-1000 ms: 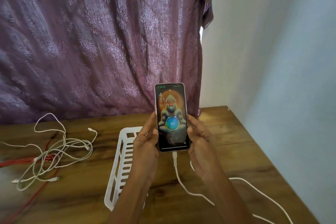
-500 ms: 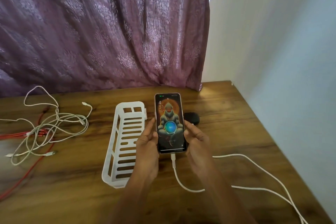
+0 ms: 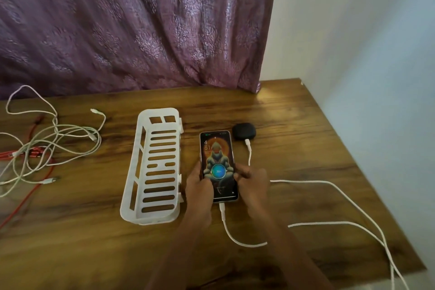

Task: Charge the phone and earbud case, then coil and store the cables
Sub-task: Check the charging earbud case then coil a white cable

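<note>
So our left hand [image 3: 200, 188] and right hand [image 3: 254, 183] are both clamped on the lower half of the phone [image 3: 217, 160], one on each long edge. The left thumb lies over the left side of the glass, and the right fingers curl in against the right side. The phone is face up with the screen lit, a glowing ring in the middle, and its top end points away from us. It sits low over the worktop [image 3: 306, 125], but we can't tell if it's actually resting on the wood or held just above it.

A white phone cable [image 3: 222, 211] is plugged into the phone's bottom end. It loops toward us and to the right, goes under our right forearm and heads for the front right corner.

Just beyond the phone's top right corner is the black earbud case [image 3: 244, 131], with its own white case cable [image 3: 248, 147] plugged into the near side. That one dips behind our right hand, comes out again and runs off right, near the other.

Just left of the phone is a white slotted basket [image 3: 158, 112], lying lengthwise. Well off to the left there's a loose tangle of white cables [image 3: 47, 143] mixed up with a red cable [image 3: 7, 156].

Behind it all hangs a purple patterned curtain [image 3: 131, 26], with a pale wall [image 3: 353, 30] on the right
</note>
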{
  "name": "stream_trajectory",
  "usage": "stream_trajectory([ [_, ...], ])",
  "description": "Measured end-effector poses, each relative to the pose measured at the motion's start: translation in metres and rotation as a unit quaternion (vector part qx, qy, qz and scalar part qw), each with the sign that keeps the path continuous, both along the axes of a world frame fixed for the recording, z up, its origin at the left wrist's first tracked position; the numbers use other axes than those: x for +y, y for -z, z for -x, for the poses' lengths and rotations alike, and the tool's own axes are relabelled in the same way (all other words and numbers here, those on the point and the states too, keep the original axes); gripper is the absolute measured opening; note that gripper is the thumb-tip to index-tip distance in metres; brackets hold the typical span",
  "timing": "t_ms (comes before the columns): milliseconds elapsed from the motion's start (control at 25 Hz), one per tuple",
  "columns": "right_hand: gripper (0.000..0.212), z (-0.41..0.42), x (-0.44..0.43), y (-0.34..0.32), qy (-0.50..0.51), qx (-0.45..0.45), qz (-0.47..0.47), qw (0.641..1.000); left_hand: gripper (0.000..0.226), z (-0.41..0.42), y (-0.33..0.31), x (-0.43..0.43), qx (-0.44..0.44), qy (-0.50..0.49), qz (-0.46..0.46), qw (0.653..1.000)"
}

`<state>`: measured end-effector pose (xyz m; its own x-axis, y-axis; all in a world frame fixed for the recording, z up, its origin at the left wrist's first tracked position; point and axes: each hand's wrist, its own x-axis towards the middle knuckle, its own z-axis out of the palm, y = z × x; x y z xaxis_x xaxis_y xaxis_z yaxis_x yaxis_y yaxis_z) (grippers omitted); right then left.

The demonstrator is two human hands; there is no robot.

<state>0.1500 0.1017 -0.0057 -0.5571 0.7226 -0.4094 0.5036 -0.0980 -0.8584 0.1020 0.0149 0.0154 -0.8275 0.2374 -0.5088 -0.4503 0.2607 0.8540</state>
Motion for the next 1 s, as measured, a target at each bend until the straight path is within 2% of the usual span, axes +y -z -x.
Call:
stream_trajectory([
  [160, 0.033, 0.004, -0.002, 0.001, -0.049, -0.051, -0.103, 0.992, 0.045, 0.003, 0.01, -0.001, -0.008, 0.019, 0.016, 1.0],
  [240, 0.032, 0.005, 0.0, 0.001, -0.064, -0.063, -0.125, 0.988, 0.046, 0.006, 0.014, -0.002, -0.001, 0.026, 0.029, 0.999],
  [480, 0.028, 0.008, 0.005, 0.004, -0.098, -0.075, -0.141, 0.982, 0.055, 0.014, 0.04, -0.003, 0.016, 0.065, 0.068, 0.995],
  [640, 0.027, 0.008, 0.006, 0.006, -0.084, -0.062, -0.143, 0.984, 0.055, 0.017, 0.062, -0.003, 0.059, 0.1, 0.146, 0.983],
  [760, 0.026, 0.005, 0.002, 0.004, -0.095, -0.063, -0.144, 0.983, 0.057, 0.013, 0.054, 0.0, 0.075, 0.12, 0.183, 0.973],
  [880, 0.024, 0.0, -0.002, -0.011, -0.131, -0.029, -0.189, 0.973, 0.062, 0.005, 0.033, 0.008, 0.155, 0.128, 0.217, 0.955],
  [1000, 0.028, 0.008, 0.023, -0.029, -0.105, 0.037, -0.261, 0.959, 0.054, 0.012, 0.016, 0.022, 0.231, 0.14, 0.159, 0.95],
])
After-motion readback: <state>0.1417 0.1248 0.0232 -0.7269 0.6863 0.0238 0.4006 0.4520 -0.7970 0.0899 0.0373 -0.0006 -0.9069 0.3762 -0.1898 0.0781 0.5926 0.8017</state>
